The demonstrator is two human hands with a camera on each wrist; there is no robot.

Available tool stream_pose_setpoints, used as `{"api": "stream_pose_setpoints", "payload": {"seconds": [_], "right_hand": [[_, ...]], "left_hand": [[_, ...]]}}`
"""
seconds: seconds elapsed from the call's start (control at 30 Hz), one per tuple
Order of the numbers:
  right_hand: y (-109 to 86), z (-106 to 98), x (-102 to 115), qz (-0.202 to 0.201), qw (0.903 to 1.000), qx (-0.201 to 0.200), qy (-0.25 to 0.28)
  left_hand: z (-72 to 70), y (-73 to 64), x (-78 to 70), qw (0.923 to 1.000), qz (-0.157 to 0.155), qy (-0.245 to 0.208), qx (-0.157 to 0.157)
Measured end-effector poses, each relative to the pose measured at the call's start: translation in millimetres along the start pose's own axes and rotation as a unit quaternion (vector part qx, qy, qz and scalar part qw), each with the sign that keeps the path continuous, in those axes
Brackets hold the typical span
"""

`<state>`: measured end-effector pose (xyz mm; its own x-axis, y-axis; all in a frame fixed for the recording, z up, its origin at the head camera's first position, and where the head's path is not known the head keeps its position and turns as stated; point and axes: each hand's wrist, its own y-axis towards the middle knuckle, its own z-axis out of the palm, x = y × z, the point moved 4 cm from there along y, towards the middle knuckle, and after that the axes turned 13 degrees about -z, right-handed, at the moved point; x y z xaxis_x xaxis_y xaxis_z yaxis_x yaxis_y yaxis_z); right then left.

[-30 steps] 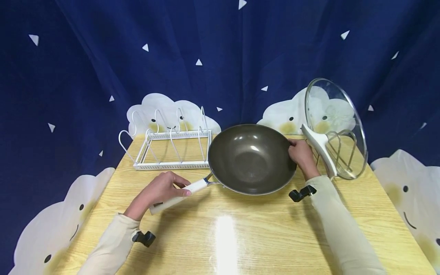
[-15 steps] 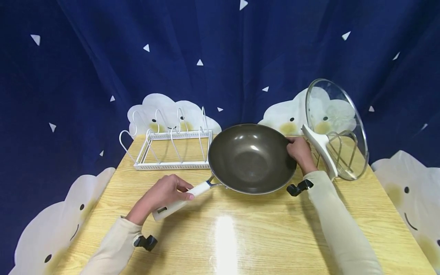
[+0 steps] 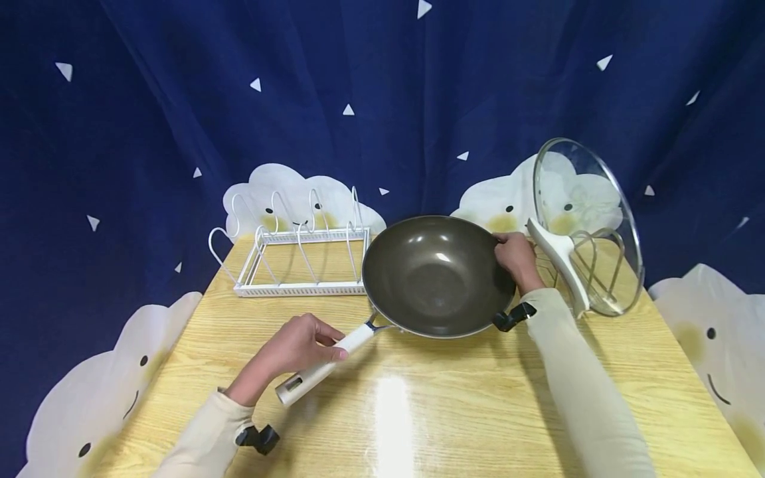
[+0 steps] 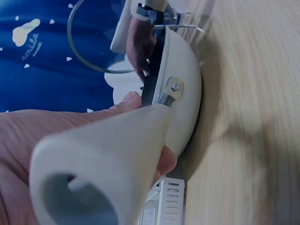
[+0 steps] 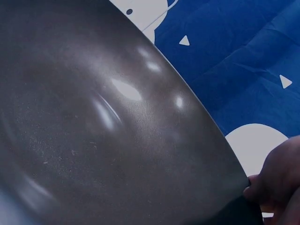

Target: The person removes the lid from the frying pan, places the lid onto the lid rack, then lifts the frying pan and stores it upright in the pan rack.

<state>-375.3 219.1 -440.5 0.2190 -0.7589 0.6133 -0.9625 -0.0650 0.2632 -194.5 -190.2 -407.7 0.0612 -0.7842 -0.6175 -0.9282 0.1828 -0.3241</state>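
Observation:
A wok [image 3: 436, 279] with a dark inside and pale outside sits mid-table in the head view. Its white handle [image 3: 325, 368] points toward the near left. My left hand [image 3: 305, 348] grips that handle between thumb and fingers. In the left wrist view the handle's hollow end [image 4: 79, 197] faces the camera, and a metal joint [image 4: 173, 89] ties it to the wok. My right hand [image 3: 516, 255] pinches the wok's right rim, thumb on the edge; its other fingers are mostly hidden. The right wrist view is largely filled by the wok's glossy inside.
A white wire rack [image 3: 305, 288] stands behind and left of the wok. At the right, a glass lid [image 3: 597, 199] with a white handle [image 3: 562, 255] leans upright in a wire holder [image 3: 615, 265]. A blue curtain [image 3: 394, 79] hangs beyond the wooden table [image 3: 478, 411].
The wok has turned in place: its handle, with my left hand on it, has swung toward the near side and slightly right. My right hand has shifted a little left with the far rim.

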Motion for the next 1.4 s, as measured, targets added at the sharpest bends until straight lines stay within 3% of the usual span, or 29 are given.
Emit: {"api": "stream_pose_setpoints", "payload": {"seconds": [0.47,0.83,1.2,1.4], "right_hand": [[21.3,4,-3,0.014,0.9992,0.000,0.038],[36.3,6,-4,0.023,0.9976,0.049,0.043],[54.4,14,-4,0.004,0.9956,0.087,0.036],[65.4,14,-4,-0.018,0.9943,0.099,0.035]], "left_hand": [[19.9,2.2,4.8,0.9927,-0.025,-0.111,0.041],[38.9,1.5,5.8,0.9780,-0.025,-0.199,0.059],[58.7,-6.8,-1.1,0.9755,-0.027,-0.216,0.033],[71.5,-7.7,-8.5,0.9700,-0.022,-0.241,0.025]]}}
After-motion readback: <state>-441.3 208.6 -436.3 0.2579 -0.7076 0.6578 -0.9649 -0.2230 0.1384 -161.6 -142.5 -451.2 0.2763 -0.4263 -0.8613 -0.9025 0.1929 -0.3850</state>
